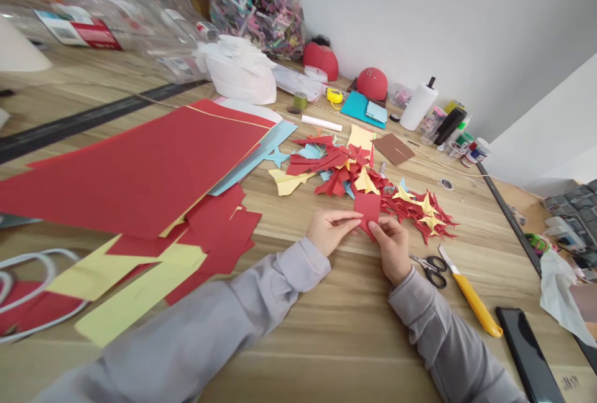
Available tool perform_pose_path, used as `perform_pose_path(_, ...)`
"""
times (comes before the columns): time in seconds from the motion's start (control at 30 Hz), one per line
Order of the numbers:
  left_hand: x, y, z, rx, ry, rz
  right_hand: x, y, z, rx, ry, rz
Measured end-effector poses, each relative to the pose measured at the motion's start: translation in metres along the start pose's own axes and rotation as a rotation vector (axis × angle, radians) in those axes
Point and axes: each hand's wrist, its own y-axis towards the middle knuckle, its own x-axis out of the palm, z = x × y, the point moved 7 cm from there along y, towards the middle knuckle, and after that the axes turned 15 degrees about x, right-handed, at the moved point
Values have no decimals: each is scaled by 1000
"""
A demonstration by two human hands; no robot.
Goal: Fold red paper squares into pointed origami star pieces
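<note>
A small red paper piece is held up between both hands above the wooden table. My left hand pinches its lower left edge between thumb and fingers. On the lower right edge, my right hand grips the same paper with the thumb in front. Just beyond the hands lies a heap of folded red, yellow and blue paper shapes, with pointed red and yellow stars at its right end. Large red sheets and smaller red pieces lie to the left.
Black scissors, a yellow cutter and a black phone lie to the right. Yellow strips and a white cable are at the left. Bottles, a red pincushion and a stuffed bag stand along the back.
</note>
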Motion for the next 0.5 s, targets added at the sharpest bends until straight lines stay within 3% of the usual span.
perform_pose_path(0.27, 0, 1, -2, -16, -28, 17, 0, 1, 1, -2, 10, -8)
perform_pose_path(0.5, 6, 1, 6, 97, -34, -81, 1, -1, 0, 7, -9, -21)
